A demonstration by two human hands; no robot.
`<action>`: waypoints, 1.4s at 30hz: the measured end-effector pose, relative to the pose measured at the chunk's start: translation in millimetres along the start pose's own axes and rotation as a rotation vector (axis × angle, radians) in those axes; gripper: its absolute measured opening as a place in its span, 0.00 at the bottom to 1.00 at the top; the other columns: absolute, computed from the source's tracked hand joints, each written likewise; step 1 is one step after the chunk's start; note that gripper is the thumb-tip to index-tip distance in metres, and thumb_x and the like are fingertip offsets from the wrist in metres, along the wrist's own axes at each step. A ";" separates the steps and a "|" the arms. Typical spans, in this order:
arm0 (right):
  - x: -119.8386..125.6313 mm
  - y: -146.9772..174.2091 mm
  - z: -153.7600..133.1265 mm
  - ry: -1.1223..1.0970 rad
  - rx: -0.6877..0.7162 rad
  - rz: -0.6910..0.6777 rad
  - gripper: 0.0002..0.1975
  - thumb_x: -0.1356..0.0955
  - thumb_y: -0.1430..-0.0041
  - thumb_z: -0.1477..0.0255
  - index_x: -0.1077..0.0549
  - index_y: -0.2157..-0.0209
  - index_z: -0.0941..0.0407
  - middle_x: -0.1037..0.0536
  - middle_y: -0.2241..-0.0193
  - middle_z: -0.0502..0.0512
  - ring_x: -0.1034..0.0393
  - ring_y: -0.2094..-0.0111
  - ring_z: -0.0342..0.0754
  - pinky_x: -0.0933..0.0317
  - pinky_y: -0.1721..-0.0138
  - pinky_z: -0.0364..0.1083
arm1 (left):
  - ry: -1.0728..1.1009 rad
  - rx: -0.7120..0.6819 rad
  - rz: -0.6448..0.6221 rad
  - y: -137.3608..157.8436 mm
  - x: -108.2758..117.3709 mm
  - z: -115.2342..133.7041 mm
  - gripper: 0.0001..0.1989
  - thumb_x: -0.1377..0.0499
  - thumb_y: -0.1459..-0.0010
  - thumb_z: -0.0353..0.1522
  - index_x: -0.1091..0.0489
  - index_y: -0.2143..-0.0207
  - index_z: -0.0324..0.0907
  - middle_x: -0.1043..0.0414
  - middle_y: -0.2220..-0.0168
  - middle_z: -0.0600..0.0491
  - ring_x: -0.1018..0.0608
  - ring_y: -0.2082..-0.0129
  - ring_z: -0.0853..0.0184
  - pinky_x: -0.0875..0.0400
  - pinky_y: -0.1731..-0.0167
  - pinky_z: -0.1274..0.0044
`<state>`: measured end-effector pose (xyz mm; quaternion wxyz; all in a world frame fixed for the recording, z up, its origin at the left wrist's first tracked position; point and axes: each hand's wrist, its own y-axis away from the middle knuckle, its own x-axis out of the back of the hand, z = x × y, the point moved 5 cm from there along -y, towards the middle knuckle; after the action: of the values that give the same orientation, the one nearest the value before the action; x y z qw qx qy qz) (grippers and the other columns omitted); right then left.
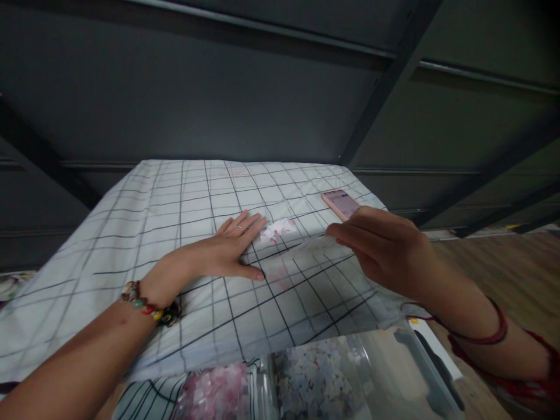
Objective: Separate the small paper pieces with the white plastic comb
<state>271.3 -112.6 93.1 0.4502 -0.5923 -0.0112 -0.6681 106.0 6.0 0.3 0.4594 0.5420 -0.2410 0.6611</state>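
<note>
My left hand lies flat with spread fingers on a white cloth with dark grid lines. Just right of its fingertips is a small cluster of white pieces with pink-red marks. My right hand hovers over the cloth's right side, thumb and fingers pinched together on the edge of a thin clear plastic bag. The bag stretches left from that pinch toward the pieces; its outline is faint, and I cannot tell whether the pieces lie inside it.
A phone in a pink case rests beyond my right hand. In front stands a clear plastic container with many grey-white pieces; pink pieces are left of them. Dark metal panels rise behind the cloth.
</note>
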 end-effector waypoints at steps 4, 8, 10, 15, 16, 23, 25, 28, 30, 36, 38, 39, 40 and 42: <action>-2.9 -4.4 -4.3 0.003 0.049 0.025 0.14 0.42 0.45 0.85 0.30 0.62 0.61 0.30 0.78 0.52 0.40 0.74 0.44 0.43 0.73 0.44 | 0.002 0.027 -0.023 0.6 0.4 -0.1 0.53 0.45 0.50 0.54 0.71 0.36 0.36 0.76 0.35 0.39 0.71 0.38 0.51 0.67 0.42 0.62; 3.0 -2.7 -10.9 -0.053 0.066 0.003 0.13 0.43 0.44 0.86 0.30 0.64 0.61 0.30 0.78 0.52 0.40 0.74 0.44 0.41 0.71 0.43 | 0.015 0.006 -0.028 2.9 0.9 1.8 0.54 0.44 0.51 0.54 0.72 0.36 0.39 0.77 0.35 0.41 0.71 0.38 0.50 0.67 0.42 0.61; 10.8 2.1 -12.8 -0.047 0.056 0.006 0.14 0.42 0.46 0.87 0.31 0.65 0.60 0.29 0.78 0.51 0.39 0.74 0.44 0.41 0.72 0.43 | 0.017 -0.001 -0.028 3.8 0.7 2.8 0.54 0.43 0.52 0.54 0.73 0.36 0.39 0.77 0.35 0.41 0.71 0.38 0.50 0.67 0.42 0.61; 18.9 16.6 -10.2 0.211 -0.102 -0.100 0.14 0.41 0.48 0.85 0.31 0.63 0.61 0.29 0.78 0.53 0.38 0.74 0.46 0.42 0.72 0.45 | -0.006 0.078 -0.065 5.5 0.0 2.3 0.58 0.40 0.54 0.53 0.74 0.37 0.35 0.79 0.36 0.36 0.71 0.38 0.50 0.67 0.42 0.61; 17.4 18.4 -10.9 0.253 -0.134 -0.158 0.14 0.41 0.48 0.85 0.30 0.63 0.61 0.29 0.77 0.54 0.38 0.74 0.47 0.42 0.72 0.46 | -0.013 0.097 -0.078 7.0 0.2 2.5 0.59 0.40 0.55 0.52 0.74 0.37 0.35 0.80 0.36 0.36 0.71 0.38 0.50 0.67 0.42 0.61; 23.6 -3.4 -56.1 0.201 -0.127 -0.115 0.13 0.42 0.50 0.85 0.30 0.67 0.63 0.30 0.79 0.55 0.38 0.75 0.47 0.43 0.75 0.44 | -0.034 0.241 -0.179 57.6 -9.3 0.3 0.60 0.42 0.55 0.54 0.75 0.37 0.30 0.81 0.38 0.32 0.69 0.38 0.48 0.66 0.43 0.59; 25.6 -15.1 -72.5 0.181 -0.115 -0.088 0.14 0.42 0.51 0.85 0.30 0.64 0.64 0.30 0.79 0.55 0.38 0.75 0.47 0.43 0.76 0.44 | -0.044 0.243 -0.157 82.8 -15.3 -2.5 0.59 0.43 0.54 0.55 0.75 0.37 0.31 0.80 0.37 0.33 0.69 0.38 0.48 0.66 0.43 0.60; 26.7 -31.4 -93.5 0.134 -0.111 -0.074 0.15 0.42 0.53 0.87 0.29 0.66 0.64 0.29 0.79 0.56 0.37 0.75 0.47 0.43 0.77 0.44 | -0.069 0.251 -0.108 119.4 -23.7 -9.0 0.56 0.46 0.52 0.56 0.74 0.37 0.32 0.78 0.37 0.35 0.68 0.38 0.48 0.65 0.43 0.60; 27.9 -40.5 -106.6 0.085 -0.095 -0.062 0.15 0.42 0.55 0.88 0.29 0.68 0.64 0.29 0.79 0.56 0.37 0.75 0.47 0.44 0.77 0.44 | -0.083 0.265 -0.074 138.3 -27.0 -13.2 0.56 0.48 0.51 0.57 0.74 0.37 0.32 0.77 0.37 0.34 0.67 0.38 0.48 0.65 0.43 0.60; 36.5 -57.1 -142.7 -0.069 -0.053 0.000 0.14 0.42 0.56 0.88 0.30 0.72 0.62 0.29 0.80 0.55 0.37 0.77 0.47 0.44 0.79 0.43 | -0.107 0.312 -0.072 162.3 -32.8 -21.3 0.58 0.47 0.53 0.58 0.70 0.37 0.28 0.76 0.37 0.34 0.67 0.37 0.51 0.67 0.42 0.64; 39.8 -58.2 -149.8 -0.110 -0.045 0.016 0.14 0.42 0.55 0.88 0.30 0.72 0.61 0.29 0.79 0.55 0.36 0.77 0.46 0.43 0.78 0.43 | -0.095 0.315 -0.067 164.0 -33.1 -22.5 0.59 0.45 0.55 0.58 0.70 0.37 0.29 0.76 0.36 0.35 0.67 0.37 0.51 0.68 0.42 0.65; 41.1 -57.9 -150.4 -0.123 -0.041 0.020 0.14 0.42 0.54 0.88 0.29 0.72 0.62 0.29 0.79 0.55 0.36 0.77 0.47 0.43 0.78 0.44 | -0.087 0.318 -0.066 164.4 -32.7 -22.7 0.59 0.45 0.55 0.58 0.70 0.37 0.29 0.76 0.36 0.35 0.68 0.38 0.51 0.68 0.42 0.65; 41.9 -57.0 -148.3 -0.126 -0.036 0.021 0.14 0.42 0.54 0.88 0.29 0.71 0.62 0.29 0.79 0.55 0.36 0.77 0.47 0.43 0.77 0.44 | -0.077 0.322 -0.071 164.3 -32.0 -22.4 0.59 0.45 0.55 0.58 0.70 0.37 0.30 0.76 0.36 0.35 0.68 0.38 0.50 0.68 0.42 0.64; 41.9 -53.7 -134.0 -0.099 -0.035 0.018 0.14 0.42 0.52 0.87 0.29 0.67 0.64 0.29 0.79 0.55 0.35 0.76 0.47 0.43 0.76 0.44 | -0.054 0.327 -0.090 161.5 -29.6 -20.2 0.57 0.46 0.53 0.58 0.70 0.36 0.31 0.77 0.37 0.34 0.68 0.38 0.49 0.67 0.43 0.60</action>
<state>138.1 -178.8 114.6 0.4446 -0.6325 -0.0167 -0.6340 -44.6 -62.3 -4.4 0.3876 0.6374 -0.1178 0.6554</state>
